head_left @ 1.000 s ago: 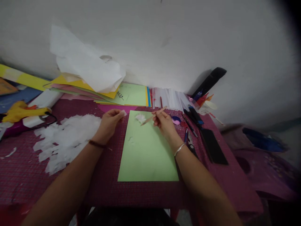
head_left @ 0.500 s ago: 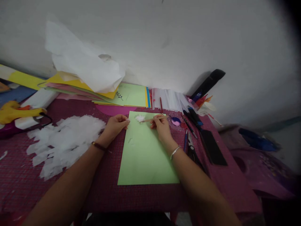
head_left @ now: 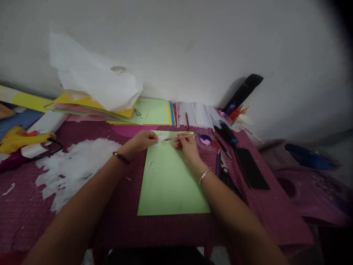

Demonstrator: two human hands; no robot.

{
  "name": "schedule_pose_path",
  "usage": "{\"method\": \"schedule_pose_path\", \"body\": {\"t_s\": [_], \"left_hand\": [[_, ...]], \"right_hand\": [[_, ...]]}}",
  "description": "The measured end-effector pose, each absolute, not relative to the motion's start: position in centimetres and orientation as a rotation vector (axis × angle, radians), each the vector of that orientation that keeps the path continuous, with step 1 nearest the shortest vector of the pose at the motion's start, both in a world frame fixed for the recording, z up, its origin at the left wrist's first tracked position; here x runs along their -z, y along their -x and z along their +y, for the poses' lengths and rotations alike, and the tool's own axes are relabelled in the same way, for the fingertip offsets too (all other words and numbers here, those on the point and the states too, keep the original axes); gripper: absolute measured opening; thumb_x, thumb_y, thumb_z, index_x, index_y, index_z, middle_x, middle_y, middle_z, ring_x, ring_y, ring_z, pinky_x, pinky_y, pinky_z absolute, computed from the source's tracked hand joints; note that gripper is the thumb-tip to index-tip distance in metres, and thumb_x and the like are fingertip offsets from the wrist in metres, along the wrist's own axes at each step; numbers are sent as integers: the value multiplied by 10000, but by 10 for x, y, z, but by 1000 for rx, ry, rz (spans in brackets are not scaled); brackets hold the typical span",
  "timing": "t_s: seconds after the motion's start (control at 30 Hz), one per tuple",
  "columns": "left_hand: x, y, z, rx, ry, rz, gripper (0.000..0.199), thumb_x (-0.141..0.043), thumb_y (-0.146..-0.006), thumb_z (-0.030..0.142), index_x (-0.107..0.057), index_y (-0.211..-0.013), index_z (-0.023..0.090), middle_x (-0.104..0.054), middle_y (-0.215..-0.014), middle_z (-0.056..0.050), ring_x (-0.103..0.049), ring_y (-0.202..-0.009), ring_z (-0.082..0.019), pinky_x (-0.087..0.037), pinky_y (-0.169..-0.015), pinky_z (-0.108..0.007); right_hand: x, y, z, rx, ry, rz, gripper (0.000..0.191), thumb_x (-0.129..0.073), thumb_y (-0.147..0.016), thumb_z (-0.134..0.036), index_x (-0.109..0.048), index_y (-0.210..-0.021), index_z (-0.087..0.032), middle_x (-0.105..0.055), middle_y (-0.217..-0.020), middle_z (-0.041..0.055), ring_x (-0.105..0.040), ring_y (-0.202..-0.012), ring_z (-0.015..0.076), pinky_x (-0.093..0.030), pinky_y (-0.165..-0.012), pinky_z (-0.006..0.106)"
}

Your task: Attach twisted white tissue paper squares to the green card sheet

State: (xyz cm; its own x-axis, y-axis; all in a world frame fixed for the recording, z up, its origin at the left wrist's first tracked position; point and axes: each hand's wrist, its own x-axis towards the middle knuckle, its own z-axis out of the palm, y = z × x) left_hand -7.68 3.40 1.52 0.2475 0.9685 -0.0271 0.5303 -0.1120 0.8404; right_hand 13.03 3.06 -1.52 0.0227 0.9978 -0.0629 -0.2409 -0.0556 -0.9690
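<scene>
A light green sheet of paper (head_left: 173, 180) lies on the table under my hands. Near its top edge sits a small raised white patch of paper pieces (head_left: 163, 137). My left hand (head_left: 142, 142) is pinched at the left side of this patch, with a bit of white paper at the fingertips, partly hidden. Between the thumb and fingers of my right hand (head_left: 188, 147) is a slim wooden stick (head_left: 172, 138), its tip pointing left at the white patch. A heap of cut white paper pieces (head_left: 82, 162) spreads beside my left forearm.
At the left lies a yellow glue gun (head_left: 24, 138). Stacked coloured sheets (head_left: 154, 110) and crumpled white paper (head_left: 96, 81) stand against the wall. White strips (head_left: 195, 114), scissors (head_left: 226, 175), pencils, a cutter and a black slab (head_left: 252, 167) occupy the right side.
My left hand has moved right, from beside the sheet's edge to the white patch. The stick stays in my right hand, its tip still near the patch. The view has shifted slightly.
</scene>
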Motion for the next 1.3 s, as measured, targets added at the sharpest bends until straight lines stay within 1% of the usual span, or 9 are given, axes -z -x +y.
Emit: {"method": "schedule_pose_path", "body": {"t_s": [0.1, 0.2, 0.3, 0.43, 0.63, 0.77, 1.07, 1.2, 1.3], "left_hand": [[-9, 68, 46, -676, -1847, 1380, 103, -593, -631, 260, -632, -580, 180, -544, -516, 12, -431, -497, -108, -290, -477, -229], [2, 63, 51, -717, -1877, 1427, 68, -585, -622, 238, -611, -603, 178, -570, -555, 8, -475, -530, -113, -321, -492, -220], [9, 63, 52, -746, -1877, 1450, 73, -573, -637, 242, -598, -642, 174, -565, -573, 12, -478, -538, -110, -320, -490, -214], [9, 64, 51, -771, -1859, 1428, 83, -568, -636, 244, -587, -655, 165, -564, -592, 7, -478, -553, -113, -324, -496, -215], [8, 62, 50, -784, -1842, 1451, 54, -558, -639, 205, -589, -653, 163, -580, -610, -3, -486, -565, -117, -324, -504, -217], [7, 61, 50, -785, -1839, 1471, 51, -555, -633, 183, -596, -656, 164, -598, -624, -10, -510, -583, -130, -337, -520, -229], [6, 59, 49, -831, -1755, 1448, 34, -582, -619, 184, -602, -643, 171, -593, -594, 2, -495, -554, -120, -320, -489, -217], [7, 62, 49, -899, -1668, 1444, 90, -562, -676, 238, -570, -609, 177, -529, -517, 23, -451, -493, -106, -322, -485, -225], [11, 65, 50, -935, -1620, 1457, 116, -541, -709, 250, -556, -616, 182, -536, -516, 16, -472, -495, -115, -347, -510, -241]], "right_hand": [[14, -130, 32, -1346, 1087, -966, 200, -618, -742, -355, -548, -857, -206, -614, -624, -50, -545, -441, 92, -443, -460, 222], [13, -130, 32, -1358, 1091, -964, 209, -623, -742, -365, -546, -855, -208, -617, -628, -46, -548, -444, 94, -456, -470, 229], [13, -131, 33, -1352, 1097, -955, 205, -622, -747, -368, -545, -850, -209, -615, -626, -44, -545, -436, 96, -456, -460, 232], [14, -131, 33, -1239, 1081, -910, 169, -573, -787, -365, -533, -835, -209, -610, -609, -38, -535, -429, 102, -444, -432, 229], [11, -127, 26, -1226, 1042, -998, 135, -537, -820, -344, -527, -811, -210, -608, -591, -32, -569, -517, 114, -494, -517, 235], [12, -124, 23, -1192, 1055, -1067, 164, -558, -820, -376, -533, -809, -214, -597, -609, -30, -579, -551, 121, -498, -530, 242], [20, -124, 25, -1146, 1083, -1194, 186, -529, -851, -405, -528, -826, -220, -597, -627, -32, -561, -522, 114, -464, -520, 239], [18, -124, 20, -1078, 1093, -1308, 166, -487, -881, -376, -536, -854, -220, -597, -680, -24, -557, -535, 110, -451, -530, 242], [17, -123, 16, -1032, 1057, -1377, 171, -472, -893, -370, -552, -851, -225, -594, -738, -8, -565, -597, 119, -463, -561, 248]]}}
